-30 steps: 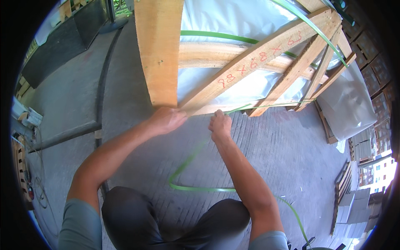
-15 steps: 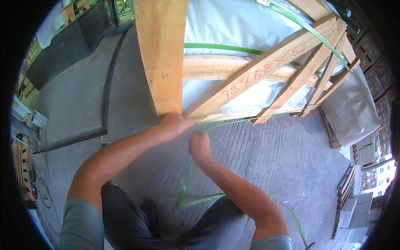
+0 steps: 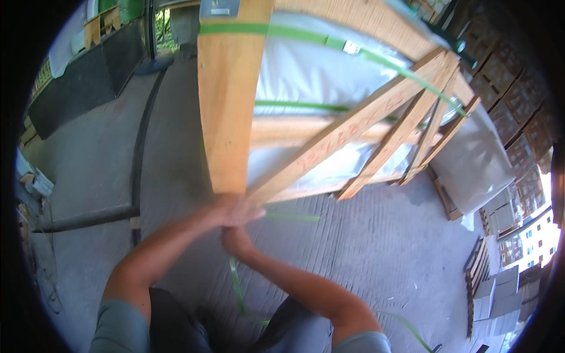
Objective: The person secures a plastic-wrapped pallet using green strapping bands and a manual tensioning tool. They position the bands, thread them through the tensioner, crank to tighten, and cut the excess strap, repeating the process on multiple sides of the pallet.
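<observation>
A large wooden crate with white plastic-wrapped contents stands in front of me. My left hand is smeared by motion at the crate's near lower corner, touching or just in front of it; its fingers cannot be made out. Directly below and against it, my right hand is closed, with a green strap hanging from it toward the floor between my legs. A short piece of green strap sticks out to the right beside my left hand. Slanted wooden slats cross the crate's side.
Other green bands are tight around the crate. Behind it at right stands a plastic-covered load on a pallet. Stacked grey blocks are at the far right. A raised floor edge lies to my left; a strap trails at lower right.
My right hand has moved left and down, coming against my left hand. The strap's long run toward the right has given way to a short piece. The view has shifted, lowering the crate.
</observation>
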{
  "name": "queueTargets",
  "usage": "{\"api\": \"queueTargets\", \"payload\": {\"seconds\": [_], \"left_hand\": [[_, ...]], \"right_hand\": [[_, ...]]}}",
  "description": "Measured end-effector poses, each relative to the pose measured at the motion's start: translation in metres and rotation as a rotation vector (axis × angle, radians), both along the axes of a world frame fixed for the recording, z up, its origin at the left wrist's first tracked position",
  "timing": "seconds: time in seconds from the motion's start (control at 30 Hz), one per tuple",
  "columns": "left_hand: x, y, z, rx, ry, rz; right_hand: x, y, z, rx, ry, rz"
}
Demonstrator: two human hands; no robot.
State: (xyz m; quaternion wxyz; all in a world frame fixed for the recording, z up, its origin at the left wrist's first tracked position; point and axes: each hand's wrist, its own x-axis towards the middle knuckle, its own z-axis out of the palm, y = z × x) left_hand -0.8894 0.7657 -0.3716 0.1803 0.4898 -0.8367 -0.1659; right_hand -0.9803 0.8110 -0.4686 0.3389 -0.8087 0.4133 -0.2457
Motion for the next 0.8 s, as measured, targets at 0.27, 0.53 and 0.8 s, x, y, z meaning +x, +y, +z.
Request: {"api": "queueTargets", "payload": {"seconds": [0.27, 0.53, 0.8], "left_hand": [[0.001, -0.003, -0.027, -0.011, -0.208, 0.02], [-0.002, -0.002, -0.034, 0.109, -0.173, 0.093], [-0.004, 0.004, -0.034, -0.029, -0.11, 0.083]], "right_hand": [[-0.027, -0.009, 0.05, 0.83, 0.045, 0.185], [-0.127, -0.05, 0.228, 0.039, -0.133, 0.201], [-0.065, -0.075, 0.489, -0.463, -0.521, -0.204]]}}
